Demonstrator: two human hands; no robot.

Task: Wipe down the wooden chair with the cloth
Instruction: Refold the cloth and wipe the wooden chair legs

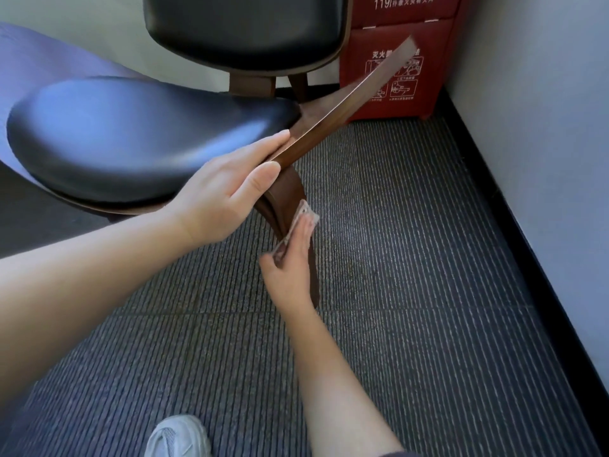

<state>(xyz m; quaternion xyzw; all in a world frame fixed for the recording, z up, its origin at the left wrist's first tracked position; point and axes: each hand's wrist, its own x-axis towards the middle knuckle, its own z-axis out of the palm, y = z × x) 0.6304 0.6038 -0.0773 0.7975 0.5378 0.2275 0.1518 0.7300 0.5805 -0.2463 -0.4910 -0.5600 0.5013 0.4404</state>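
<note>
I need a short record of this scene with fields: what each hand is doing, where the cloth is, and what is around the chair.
left hand: grips the flat edge of the wooden chair, beside its black seat
right hand: holds the cloth against the curved leg
cloth: between hand and wood, below the left hand
floor: dark striped carpet
behind: second chair; red box with white print, by the wall
bottom edge: white shoe
</note>
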